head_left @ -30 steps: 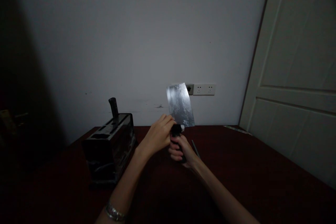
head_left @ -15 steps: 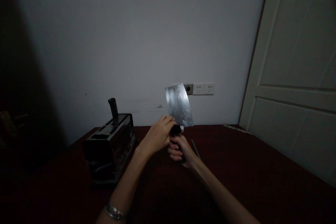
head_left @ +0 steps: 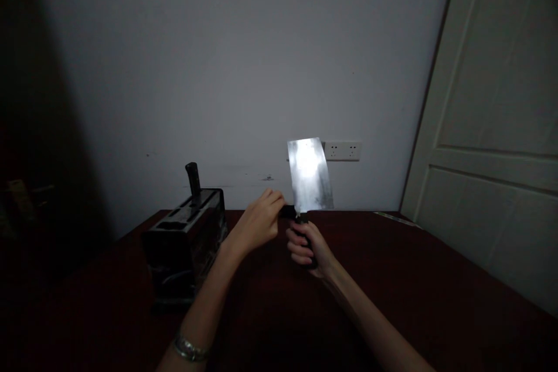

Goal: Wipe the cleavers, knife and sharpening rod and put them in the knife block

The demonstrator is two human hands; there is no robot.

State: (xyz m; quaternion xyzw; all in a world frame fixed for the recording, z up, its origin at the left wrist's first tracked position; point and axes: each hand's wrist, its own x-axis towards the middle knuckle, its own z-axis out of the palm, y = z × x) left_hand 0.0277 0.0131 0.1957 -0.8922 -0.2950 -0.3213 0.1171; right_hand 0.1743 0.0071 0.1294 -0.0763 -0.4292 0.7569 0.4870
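My right hand (head_left: 305, 247) is closed round the black handle of a cleaver and holds it upright over the dark red table (head_left: 436, 279). The broad shiny blade (head_left: 309, 177) points up and faces me. My left hand (head_left: 257, 222) is pinched on a small dark object (head_left: 286, 211) that sits against the heel of the blade, just left of it. I cannot make out what this object is. There is a metal bracelet (head_left: 188, 350) on my left wrist.
A dark knife block (head_left: 185, 241) stands on the table to the left, with one black knife handle (head_left: 193, 179) sticking out. Wall sockets (head_left: 344, 150) are behind the blade. A white door (head_left: 492, 145) is on the right. A flat strip (head_left: 394, 218) lies near the table's far right corner.
The cleaver has shifted a little right and its blade now stands straighter. My left hand has drawn slightly left, showing the small dark object at the blade's heel.
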